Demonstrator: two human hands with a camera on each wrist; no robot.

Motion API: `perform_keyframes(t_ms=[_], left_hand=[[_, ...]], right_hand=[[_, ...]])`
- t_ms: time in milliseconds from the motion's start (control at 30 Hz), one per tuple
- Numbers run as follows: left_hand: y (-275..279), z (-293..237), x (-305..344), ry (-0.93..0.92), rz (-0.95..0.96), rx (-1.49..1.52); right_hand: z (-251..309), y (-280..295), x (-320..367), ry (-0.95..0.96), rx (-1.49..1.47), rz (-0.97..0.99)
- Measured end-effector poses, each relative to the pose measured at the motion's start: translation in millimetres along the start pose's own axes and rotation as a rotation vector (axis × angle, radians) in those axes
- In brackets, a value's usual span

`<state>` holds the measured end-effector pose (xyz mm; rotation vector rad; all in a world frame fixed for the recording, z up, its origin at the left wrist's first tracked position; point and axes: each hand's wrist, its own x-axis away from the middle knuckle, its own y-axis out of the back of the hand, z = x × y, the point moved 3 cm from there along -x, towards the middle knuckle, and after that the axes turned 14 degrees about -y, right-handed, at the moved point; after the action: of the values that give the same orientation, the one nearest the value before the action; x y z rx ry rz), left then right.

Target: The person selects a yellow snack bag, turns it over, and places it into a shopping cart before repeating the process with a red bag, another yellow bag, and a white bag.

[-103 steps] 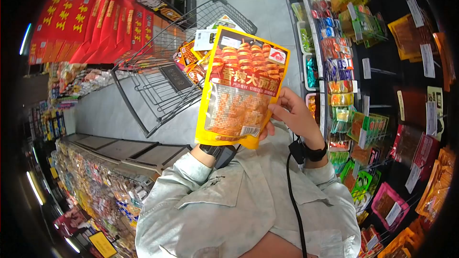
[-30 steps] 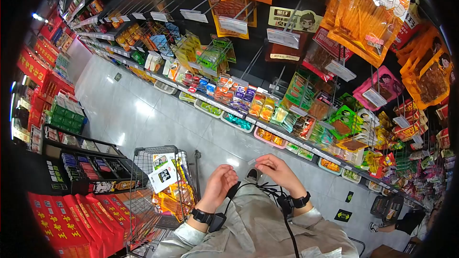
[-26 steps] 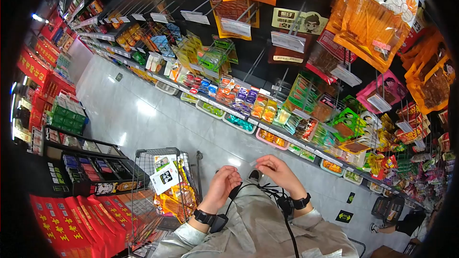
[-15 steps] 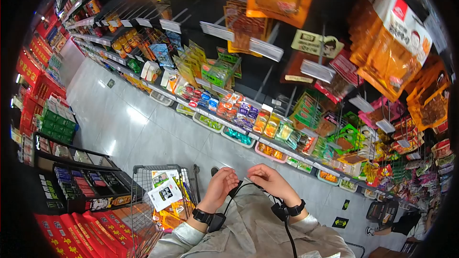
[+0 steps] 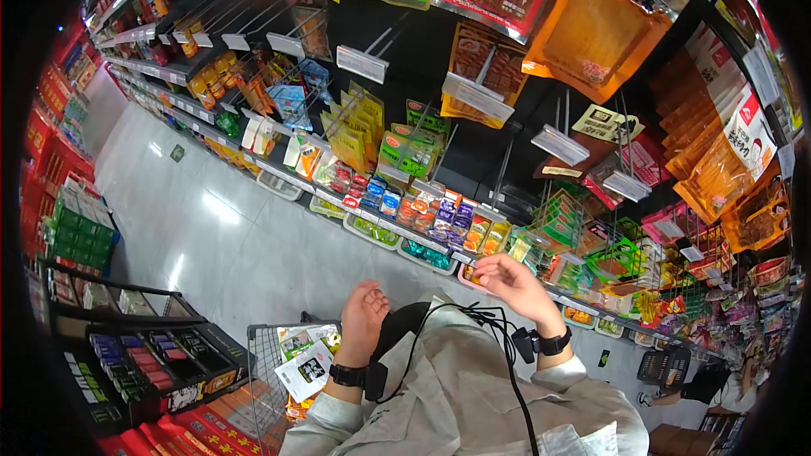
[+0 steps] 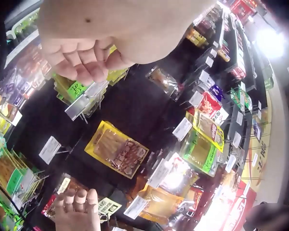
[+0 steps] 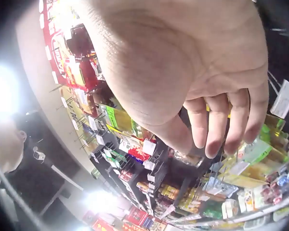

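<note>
In the head view both hands hover in front of the body, apart and empty. The left hand is beside the cart, its fingers loosely bent; in the left wrist view the left hand shows relaxed fingers against the shelf behind. Farther right, the right hand reaches toward the shelf's lower edge, with its fingers relaxed. The right wrist view shows the right hand with fingers extended, nothing in them. Hanging above are an orange packet and a yellow-edged packet, neither touched.
A wire cart holding packets, one with a white label, stands at lower left. Candy trays line the bottom shelf. Red boxes lie at lower left. Another person's leg and a black basket are at right.
The yellow packet held earlier is no longer in the hands. The view has turned from the cart to the shelf. Lately the hands have moved apart, the right one rightward and up.
</note>
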<state>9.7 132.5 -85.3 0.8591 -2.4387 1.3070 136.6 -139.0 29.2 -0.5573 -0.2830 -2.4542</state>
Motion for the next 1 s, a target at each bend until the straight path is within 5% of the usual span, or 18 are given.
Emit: perform_keyframes(t_ms=[567,1000], left_hand=[[-123,-55,-148,-0.079,0.199,-0.381],[-278,-40,-287,-0.221,0.666,-0.712]], right_hand=[[68,116,-194,0.219,-0.144,-0.394],[86,144,-240,0.235,-0.072,-0.675]])
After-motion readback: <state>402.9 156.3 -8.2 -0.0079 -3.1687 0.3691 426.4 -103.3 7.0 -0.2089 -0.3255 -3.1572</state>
